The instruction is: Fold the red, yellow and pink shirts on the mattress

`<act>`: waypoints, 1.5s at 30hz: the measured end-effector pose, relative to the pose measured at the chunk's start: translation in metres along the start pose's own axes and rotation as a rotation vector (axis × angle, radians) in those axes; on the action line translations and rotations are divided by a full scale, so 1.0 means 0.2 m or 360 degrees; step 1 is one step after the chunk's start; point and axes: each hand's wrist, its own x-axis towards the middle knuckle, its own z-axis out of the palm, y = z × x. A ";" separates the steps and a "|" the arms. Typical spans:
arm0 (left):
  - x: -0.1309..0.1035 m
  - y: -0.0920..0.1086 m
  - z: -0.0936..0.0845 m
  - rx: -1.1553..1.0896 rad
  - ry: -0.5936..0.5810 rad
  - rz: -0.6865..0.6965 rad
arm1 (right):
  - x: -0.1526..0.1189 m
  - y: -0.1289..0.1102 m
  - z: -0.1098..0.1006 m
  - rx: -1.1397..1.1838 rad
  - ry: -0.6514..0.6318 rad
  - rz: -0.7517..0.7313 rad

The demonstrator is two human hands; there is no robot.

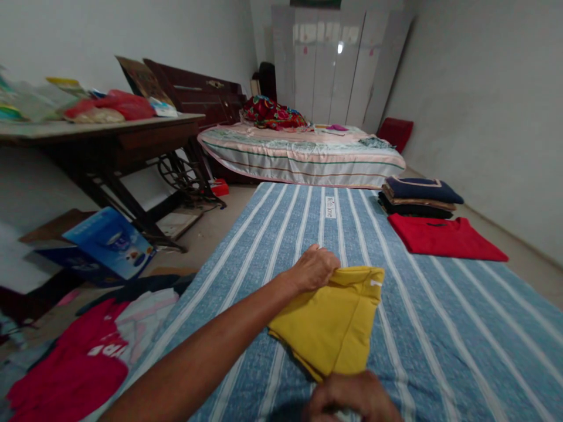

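Note:
A folded yellow garment (332, 328), which looks like a pair of pants or shorts, lies on the blue-and-white striped bed cover (246, 258). A small white tag shows at its far right corner. My left hand (315, 268) is closed on the far left corner, the forearm crossing in from the lower left. At the near edge my right hand (354, 398) is curled round the lower end of the fabric; it is slightly blurred and cut off by the bottom of the picture.
A folded red garment (446, 237) lies at the right edge, with a stack of folded dark clothes (420, 196) behind it. Loose clothes (74, 357) are heaped at the lower left. A sewing-machine table (118, 132) and a blue carton (109, 243) stand left; another bed (299, 158) is beyond.

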 end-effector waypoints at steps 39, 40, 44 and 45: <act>-0.57 0.32 0.05 -0.2598 0.1132 -0.1863 | 0.54 -0.06 -0.87 0.0052 0.0471 0.0865; -0.57 0.28 0.04 -0.2489 0.1076 -0.1879 | 0.50 -0.07 -0.87 0.0116 0.0525 0.0876; -0.57 0.14 0.10 -0.2202 0.0788 -0.2112 | 0.38 0.07 -0.85 0.0156 0.0711 0.1017; -0.56 0.12 0.12 -0.2163 0.0757 -0.2163 | 0.36 0.13 -0.84 0.0113 0.0752 0.1085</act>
